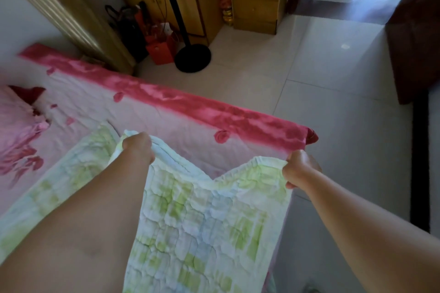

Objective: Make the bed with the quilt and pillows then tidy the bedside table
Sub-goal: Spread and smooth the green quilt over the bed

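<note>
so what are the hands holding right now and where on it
Both hold the green-and-white checked quilt by its raised edge: the left hand grips a bunched stretch, the right hand grips the corner.

The quilt [197,216] lay on the bed [147,112], the pillow [16,121] at far left, a fan stand [192,57] on the floor [333,93] behind.

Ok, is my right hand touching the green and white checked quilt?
Touching. The head view shows the right hand gripping the top edge of the green and white checked quilt, fabric bunched in its grip.
</note>
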Tool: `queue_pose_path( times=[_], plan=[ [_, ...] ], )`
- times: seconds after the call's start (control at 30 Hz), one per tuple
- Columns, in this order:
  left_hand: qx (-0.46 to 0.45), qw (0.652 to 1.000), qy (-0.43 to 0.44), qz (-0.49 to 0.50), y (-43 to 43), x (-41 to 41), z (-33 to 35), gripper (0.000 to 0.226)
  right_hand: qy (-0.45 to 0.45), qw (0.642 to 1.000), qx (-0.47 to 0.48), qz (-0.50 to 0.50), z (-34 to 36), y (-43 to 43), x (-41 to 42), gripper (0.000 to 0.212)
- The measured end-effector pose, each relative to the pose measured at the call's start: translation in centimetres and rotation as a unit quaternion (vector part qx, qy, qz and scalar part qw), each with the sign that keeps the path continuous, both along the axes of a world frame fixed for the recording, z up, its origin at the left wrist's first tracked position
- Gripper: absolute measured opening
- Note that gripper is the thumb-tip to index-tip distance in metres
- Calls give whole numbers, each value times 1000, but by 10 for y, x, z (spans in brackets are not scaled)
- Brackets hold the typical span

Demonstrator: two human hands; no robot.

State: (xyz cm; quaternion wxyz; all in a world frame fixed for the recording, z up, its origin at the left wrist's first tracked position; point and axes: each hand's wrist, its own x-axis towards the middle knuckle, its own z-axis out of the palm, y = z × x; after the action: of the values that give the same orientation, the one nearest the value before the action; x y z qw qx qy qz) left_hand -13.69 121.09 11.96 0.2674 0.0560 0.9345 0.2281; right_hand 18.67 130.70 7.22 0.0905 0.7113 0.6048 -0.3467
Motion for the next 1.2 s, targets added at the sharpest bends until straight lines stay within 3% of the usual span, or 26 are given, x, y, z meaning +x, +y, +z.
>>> queue_pose_path(
  times=[0.03, 0.07, 0.17, 0.27, 0.33, 0.4, 0.5, 0.63, 0.7, 0.83, 1.0, 1.07, 1.13, 1.2],
  plan=[
    [89, 991, -34, 92, 10, -11, -12, 41, -7, 1000, -2, -4, -10, 5, -2, 20],
    [209, 951, -112, 197, 14, -16, -19, 42, -14, 1000, -3, -7, -20, 9, -2, 20],
    [259, 948, -136, 129, 26, -17, -46, 49, -48, 998, -6, 40, -52, 18, -2, 18],
    [143, 973, -70, -165, 35, 7, -62, 54, -71, 992, -30, 99, -75, 17, -1, 22],
    [30, 935, -12, -352, 36, 18, -76, 57, -100, 982, -46, 156, -83, 15, -6, 27],
    [-48, 894, 17, -445, 37, 21, -97, 64, -113, 972, -35, 202, -94, 16, -13, 38],
    [-78, 879, 26, -470, 38, 28, -122, 67, -89, 967, -7, 238, -106, 22, -20, 57],
    [-117, 859, 43, -497, 43, 32, -154, 66, -41, 974, -1, 221, -134, 36, -17, 65],
    [-121, 858, 38, -499, 45, 35, -168, 66, -16, 980, 6, 200, -147, 42, -9, 60],
    [-106, 845, 38, -522, 52, 42, -187, 66, -17, 971, 16, 239, -158, 55, 4, 30],
    [-115, 841, 15, -529, 66, 54, -212, 64, -17, 962, -23, 273, -162, 65, 9, 32],
    [-151, 834, 12, -531, 69, 62, -217, 56, -22, 951, -41, 307, -163, 66, 8, 20],
    [-140, 836, 51, -529, 68, 66, -216, 31, -23, 932, -67, 355, -164, 64, 7, 5],
    [-72, 860, 123, -491, 63, 64, -207, 17, 6, 931, -78, 356, -160, 63, 3, 23]
  ],
)
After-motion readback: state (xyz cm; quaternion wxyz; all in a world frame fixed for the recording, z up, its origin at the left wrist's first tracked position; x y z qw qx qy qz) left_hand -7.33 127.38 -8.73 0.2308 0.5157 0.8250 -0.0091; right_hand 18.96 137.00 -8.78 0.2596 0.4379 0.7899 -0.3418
